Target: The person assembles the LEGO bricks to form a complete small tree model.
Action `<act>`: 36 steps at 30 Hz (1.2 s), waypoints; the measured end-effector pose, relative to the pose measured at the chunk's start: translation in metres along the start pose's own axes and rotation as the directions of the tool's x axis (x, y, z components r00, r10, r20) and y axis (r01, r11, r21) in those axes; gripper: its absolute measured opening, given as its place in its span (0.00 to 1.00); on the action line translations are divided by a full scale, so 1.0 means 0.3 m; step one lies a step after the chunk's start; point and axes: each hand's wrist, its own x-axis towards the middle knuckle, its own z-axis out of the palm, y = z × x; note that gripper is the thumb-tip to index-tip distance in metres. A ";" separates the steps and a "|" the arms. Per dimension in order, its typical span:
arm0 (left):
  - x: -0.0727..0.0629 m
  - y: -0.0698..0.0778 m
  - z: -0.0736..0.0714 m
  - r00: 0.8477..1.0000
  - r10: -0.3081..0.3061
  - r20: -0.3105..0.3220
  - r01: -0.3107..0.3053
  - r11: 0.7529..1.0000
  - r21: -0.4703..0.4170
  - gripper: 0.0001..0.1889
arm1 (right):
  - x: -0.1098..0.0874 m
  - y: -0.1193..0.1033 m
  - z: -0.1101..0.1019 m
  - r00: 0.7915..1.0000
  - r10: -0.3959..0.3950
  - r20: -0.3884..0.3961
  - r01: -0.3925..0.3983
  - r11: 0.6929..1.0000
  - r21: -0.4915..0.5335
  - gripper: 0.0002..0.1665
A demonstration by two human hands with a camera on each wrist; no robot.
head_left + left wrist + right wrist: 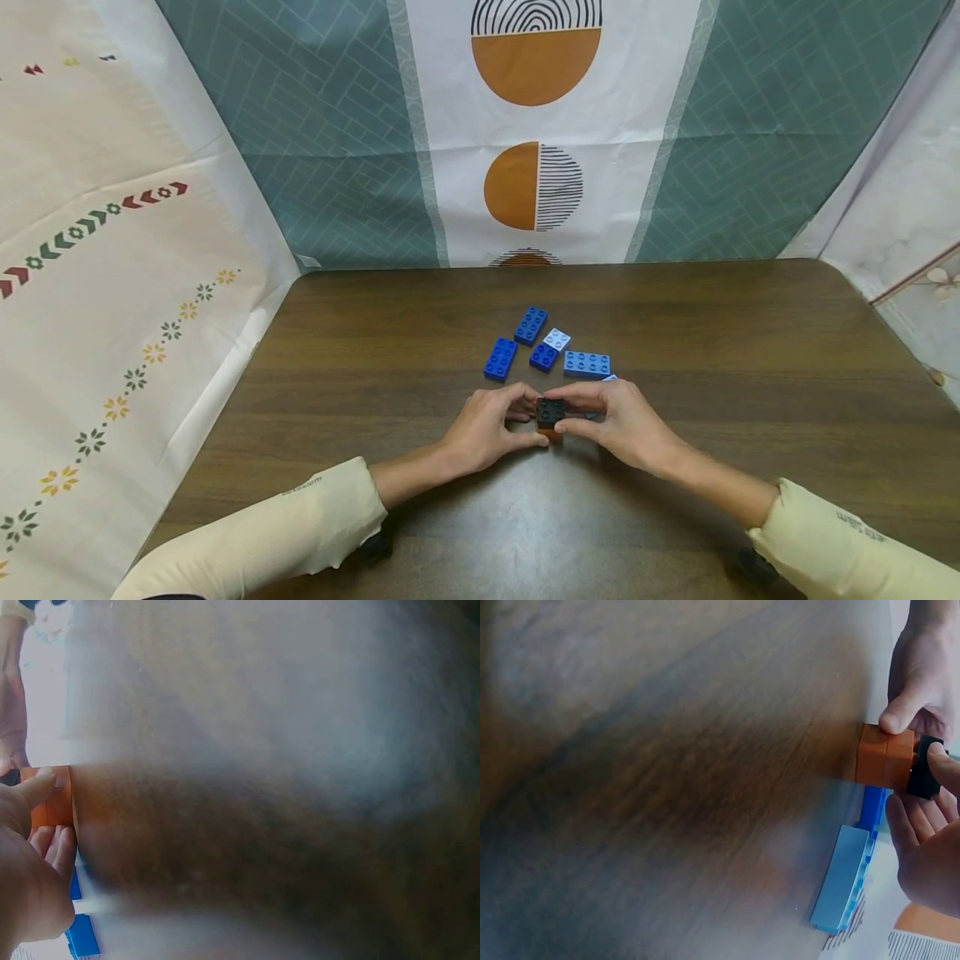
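At the middle of the table in the head view, my left hand [483, 429] grips an orange brick [883, 757] between thumb and fingers, low down by the tabletop. My right hand [630, 427] pinches a black studded brick [551, 408] from the right side. The black brick is over the orange one, and a narrow gap with studs shows between them in the right wrist view. Most of the orange brick is hidden from above by the black brick and fingers.
Just beyond the hands lie dark blue bricks [500, 358], a small white brick [557, 338] against a short blue brick [543, 357], and a light blue brick [587, 363]. Another pale piece is mostly behind the right hand. A patterned cloth [345, 167] hangs at the table's far edge.
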 end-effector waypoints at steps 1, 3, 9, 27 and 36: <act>0.000 0.000 0.000 1.000 -0.001 0.000 0.001 1.000 0.000 0.22 | 0.000 0.000 0.001 1.000 -0.007 -0.002 0.007 1.000 -0.006 0.24; 0.000 -0.001 0.000 1.000 -0.001 0.000 0.001 1.000 -0.002 0.22 | -0.001 0.001 0.004 1.000 -0.015 -0.008 0.015 1.000 -0.012 0.24; -0.002 0.002 -0.005 1.000 -0.007 0.000 0.007 1.000 -0.001 0.22 | -0.001 0.002 0.009 0.999 -0.033 -0.016 0.033 0.999 -0.027 0.24; -0.031 0.054 -0.074 0.990 0.116 -0.079 -0.122 0.990 -0.076 0.21 | 0.003 0.017 -0.001 0.997 -0.076 -0.012 0.076 0.995 -0.059 0.23; -0.019 0.049 -0.058 0.993 0.102 -0.058 -0.106 0.992 -0.072 0.17 | 0.001 0.013 0.002 0.999 -0.048 -0.017 0.047 0.997 -0.054 0.19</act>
